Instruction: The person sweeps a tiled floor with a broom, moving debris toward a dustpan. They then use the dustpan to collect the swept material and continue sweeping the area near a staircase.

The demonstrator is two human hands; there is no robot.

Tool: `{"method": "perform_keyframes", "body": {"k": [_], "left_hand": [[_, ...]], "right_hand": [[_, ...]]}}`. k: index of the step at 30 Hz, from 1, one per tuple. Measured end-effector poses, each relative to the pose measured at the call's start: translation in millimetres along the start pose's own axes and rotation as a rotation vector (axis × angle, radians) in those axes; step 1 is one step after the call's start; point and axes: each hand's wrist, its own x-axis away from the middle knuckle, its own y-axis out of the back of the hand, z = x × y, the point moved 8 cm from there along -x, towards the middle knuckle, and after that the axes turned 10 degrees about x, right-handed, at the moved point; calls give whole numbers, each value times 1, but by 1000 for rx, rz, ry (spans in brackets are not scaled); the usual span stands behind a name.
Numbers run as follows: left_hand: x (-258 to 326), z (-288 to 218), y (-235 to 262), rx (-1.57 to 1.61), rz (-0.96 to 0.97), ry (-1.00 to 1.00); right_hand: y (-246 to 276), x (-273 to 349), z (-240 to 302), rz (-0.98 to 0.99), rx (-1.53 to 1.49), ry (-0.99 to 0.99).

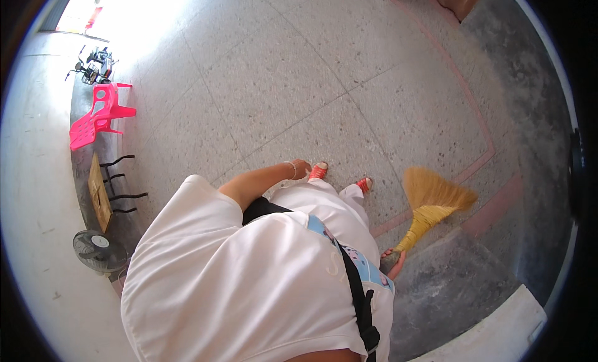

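A straw broom is in my right hand, whose fingers are wrapped round the dark handle just below the yellow binding. Its bristles fan out, pointing up and away to the right of my body. Part of this hand and the rest of the handle are hidden behind my clothes. My left hand hangs in front of my legs with a bracelet at the wrist. Its fingers are loosely bent and apart, and nothing shows in them. Close to it is one of my red shoes.
Speckled floor tiles spread ahead, with a dark grey floor strip on the right. Along the left wall stand a pink plastic chair, a wooden-topped stool lying on its side, a fan and a motorbike. Brown furniture stands far right.
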Motion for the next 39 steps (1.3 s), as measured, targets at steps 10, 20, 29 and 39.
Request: {"method": "perform_keyframes", "body": {"k": [10,20,29,39], "left_hand": [[1,-16,28,-28,11,-28],[-10,-17,23,-27,-20,-58],[-14,-11,23,29,-15,11],[2,-8,26,-36,33,9]], "right_hand": [[-30,-7,-3,72,105,-1],[-37,1,12,24,191,9],[-53,5,20,1,326,28],[-103,24,28,85,506,21]]}}
